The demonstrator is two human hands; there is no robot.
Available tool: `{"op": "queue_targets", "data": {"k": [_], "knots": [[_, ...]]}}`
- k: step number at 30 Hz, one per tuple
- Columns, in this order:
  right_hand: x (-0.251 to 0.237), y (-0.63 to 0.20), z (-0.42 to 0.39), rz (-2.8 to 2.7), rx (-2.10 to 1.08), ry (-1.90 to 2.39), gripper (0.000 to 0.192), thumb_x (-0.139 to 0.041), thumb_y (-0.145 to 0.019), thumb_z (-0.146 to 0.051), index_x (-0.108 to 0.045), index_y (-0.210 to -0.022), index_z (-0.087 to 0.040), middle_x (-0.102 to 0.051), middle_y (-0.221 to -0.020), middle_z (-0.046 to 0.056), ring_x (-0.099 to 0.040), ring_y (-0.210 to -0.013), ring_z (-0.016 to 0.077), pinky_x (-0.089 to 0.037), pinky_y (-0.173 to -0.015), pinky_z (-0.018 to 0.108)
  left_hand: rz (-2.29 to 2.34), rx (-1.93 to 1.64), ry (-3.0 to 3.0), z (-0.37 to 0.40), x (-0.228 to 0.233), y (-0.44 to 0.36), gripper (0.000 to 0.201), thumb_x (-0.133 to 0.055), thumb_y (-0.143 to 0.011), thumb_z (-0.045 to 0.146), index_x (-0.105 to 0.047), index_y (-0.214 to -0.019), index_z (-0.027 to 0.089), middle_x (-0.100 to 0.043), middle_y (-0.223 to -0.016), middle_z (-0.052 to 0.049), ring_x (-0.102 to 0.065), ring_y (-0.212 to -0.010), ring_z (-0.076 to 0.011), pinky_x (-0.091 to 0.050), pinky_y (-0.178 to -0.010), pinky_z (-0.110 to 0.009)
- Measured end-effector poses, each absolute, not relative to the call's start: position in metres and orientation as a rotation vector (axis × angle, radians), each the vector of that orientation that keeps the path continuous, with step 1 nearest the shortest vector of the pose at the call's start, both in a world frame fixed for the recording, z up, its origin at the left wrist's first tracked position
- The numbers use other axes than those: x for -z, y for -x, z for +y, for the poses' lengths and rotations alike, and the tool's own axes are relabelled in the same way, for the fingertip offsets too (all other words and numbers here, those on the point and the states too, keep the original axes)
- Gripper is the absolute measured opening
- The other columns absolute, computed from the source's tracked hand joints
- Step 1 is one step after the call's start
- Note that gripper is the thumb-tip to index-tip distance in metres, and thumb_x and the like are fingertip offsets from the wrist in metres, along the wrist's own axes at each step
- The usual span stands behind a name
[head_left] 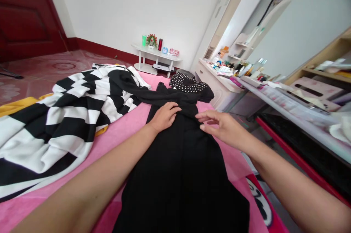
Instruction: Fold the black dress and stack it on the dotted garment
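Left hand (165, 117) palm-down on black garment (182, 174), grip unclear, right hand (219, 126) forward, fingers loosely parted, at garment's edge

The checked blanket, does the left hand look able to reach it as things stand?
Probably yes: the left hand rests on the black garment, and a flat strip of pink sheet leaves the way to the checked blanket free.

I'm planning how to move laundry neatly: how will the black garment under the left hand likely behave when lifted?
The black garment is probably floppy, since its far end bunches into loose folds. It may sag between grip points, being long and spread flat over the pink cover. Rolling seems unlikely given that flat shape.
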State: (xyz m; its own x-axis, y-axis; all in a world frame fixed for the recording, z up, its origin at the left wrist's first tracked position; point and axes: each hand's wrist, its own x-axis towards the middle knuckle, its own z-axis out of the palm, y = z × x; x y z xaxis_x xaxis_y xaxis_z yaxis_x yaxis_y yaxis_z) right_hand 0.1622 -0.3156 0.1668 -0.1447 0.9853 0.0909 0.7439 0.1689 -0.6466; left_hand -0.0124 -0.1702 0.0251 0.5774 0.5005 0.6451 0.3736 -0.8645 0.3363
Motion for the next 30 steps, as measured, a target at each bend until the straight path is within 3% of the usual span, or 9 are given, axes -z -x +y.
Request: {"op": "queue_targets", "data": {"k": [4, 8, 10, 13, 16, 21, 23, 27, 30], "knots": [[-0.117, -0.226, -0.38, -1.897, -0.718, 1.953, 0.03, -0.051, -0.071, -0.013, -0.067, -0.096, -0.017, -0.068, -0.096, 0.006, -0.064, -0.089, 0.0177, -0.05, -0.083, 0.031, 0.793, -1.167, -2.665, -0.163, -0.016, 0.008, 0.037, -0.051, -0.081, 0.011, -0.059, -0.116, 0.019, -0.048, -0.126, -0.008, -0.046, -0.116, -0.0229, -0.042, -0.101, -0.039], [-0.101, -0.251, -0.44, -1.863, -0.849, 2.081, 0.031, -0.042, -0.068, -0.009, -0.066, -0.084, -0.018, -0.068, -0.087, 0.003, -0.063, -0.082, 0.0169, -0.05, -0.078, 0.028, 0.77, -1.181, -2.692, -0.163, -0.014, 0.007, 0.037, -0.048, -0.082, 0.01, -0.058, -0.116, 0.02, -0.049, -0.126, -0.008, -0.047, -0.116, -0.022, -0.043, -0.1, -0.038], [-0.097, -0.255, -0.464, -1.853, -0.886, 2.078, 0.039, -0.041, -0.065, -0.008, -0.067, -0.09, -0.02, -0.067, -0.097, 0.004, -0.062, -0.093, 0.0186, -0.048, -0.087, 0.031, 0.736, -1.182, -2.709, -0.166, -0.017, 0.006, 0.037, -0.046, -0.083, 0.009, -0.059, -0.116, 0.02, -0.05, -0.125, -0.008, -0.047, -0.116, -0.0214, -0.043, -0.1, -0.038], [-0.087, -0.26, -0.49, -1.878, -0.87, 2.054, 0.062, -0.041, -0.058, -0.005, -0.063, -0.113, -0.024, -0.057, -0.125, 0.002, -0.05, -0.119, 0.0203, -0.035, -0.107, 0.036, 0.597, -1.118, -2.773, -0.179, -0.027, -0.002, 0.039, -0.044, -0.083, 0.007, -0.058, -0.116, 0.02, -0.049, -0.128, -0.008, -0.045, -0.118, -0.0213, -0.041, -0.101, -0.038], [-0.078, -0.263, -0.501, -1.9, -0.843, 2.038, 0.074, -0.042, -0.059, -0.004, -0.053, -0.127, -0.028, -0.047, -0.137, 0.002, -0.042, -0.128, 0.0194, -0.028, -0.112, 0.038, 0.371, -0.959, -2.855, -0.203, -0.042, -0.021, 0.049, -0.043, -0.079, 0.002, -0.054, -0.123, 0.022, -0.046, -0.134, -0.008, -0.04, -0.124, -0.0217, -0.038, -0.103, -0.038], [-0.068, -0.254, -0.492, -1.88, -0.796, 1.907, 0.052, -0.049, -0.068, -0.007, -0.061, -0.116, -0.023, -0.056, -0.122, 0.006, -0.052, -0.115, 0.0187, -0.041, -0.101, 0.032, -0.004, -0.584, -2.969, -0.245, -0.06, -0.069, 0.075, -0.048, -0.07, -0.002, -0.035, -0.139, 0.024, -0.038, -0.145, -0.007, -0.027, -0.136, -0.0237, -0.029, -0.107, -0.042], [-0.064, -0.25, -0.488, -1.842, -0.753, 1.872, 0.041, -0.052, -0.072, -0.01, -0.063, -0.109, -0.022, -0.06, -0.113, 0.007, -0.056, -0.106, 0.0185, -0.045, -0.093, 0.031, -0.091, -0.435, -3.005, -0.255, -0.059, -0.086, 0.08, -0.052, -0.066, -0.002, -0.034, -0.14, 0.025, -0.04, -0.144, -0.006, -0.024, -0.137, -0.026, -0.024, -0.109, -0.046], [-0.061, -0.249, -0.49, -1.779, -0.69, 1.884, 0.018, -0.051, -0.077, -0.016, -0.066, -0.087, -0.02, -0.064, -0.089, 0.004, -0.06, -0.086, 0.0166, -0.047, -0.078, 0.028, -0.076, -0.386, -2.974, -0.259, -0.051, -0.099, 0.052, -0.053, -0.066, 0.002, -0.06, -0.114, 0.021, -0.063, -0.111, -0.007, -0.051, -0.113, -0.0241, -0.031, -0.103, -0.042], [-0.065, -0.252, -0.502, -1.653, -0.684, 1.948, 0.011, -0.052, -0.079, -0.02, -0.062, -0.075, -0.018, -0.062, -0.075, 0.002, -0.058, -0.073, 0.0147, -0.045, -0.067, 0.025, 0.046, -0.593, -2.84, -0.254, -0.056, -0.091, 0.032, -0.052, -0.063, 0.004, -0.065, -0.088, 0.019, -0.065, -0.091, -0.005, -0.058, -0.094, -0.0207, -0.041, -0.089, -0.034]]}}
